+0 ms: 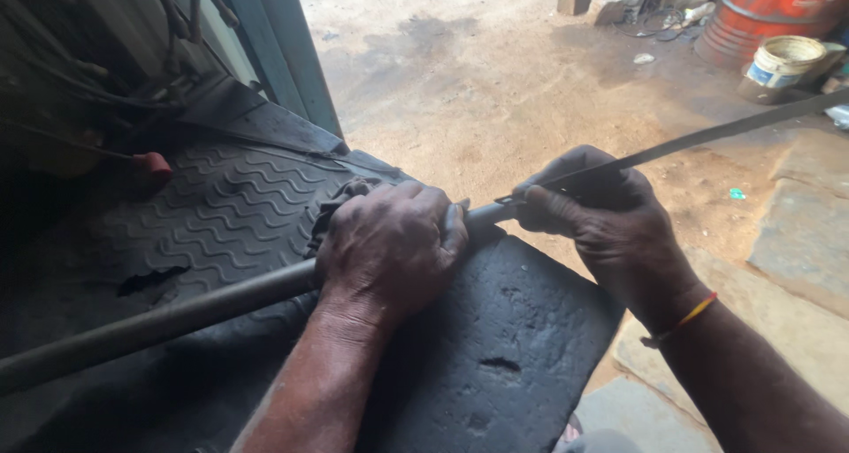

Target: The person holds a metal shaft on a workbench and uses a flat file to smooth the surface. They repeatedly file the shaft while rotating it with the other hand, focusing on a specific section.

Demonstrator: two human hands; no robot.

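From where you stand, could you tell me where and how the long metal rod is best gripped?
Grip the rod on its bare middle stretch, just behind the left hand, coming down from above with the fingers wrapped round it. It lies nearly flat across the rubber mat, so the top is free. The far end is taken up by the right hand and its thin blade.

Open: sandy floor (495, 91) beyond the mat (230, 214).
Blocked left: cables (97, 73), door frame (283, 46).
Blocked far right: drum (769, 11), bucket (783, 62).
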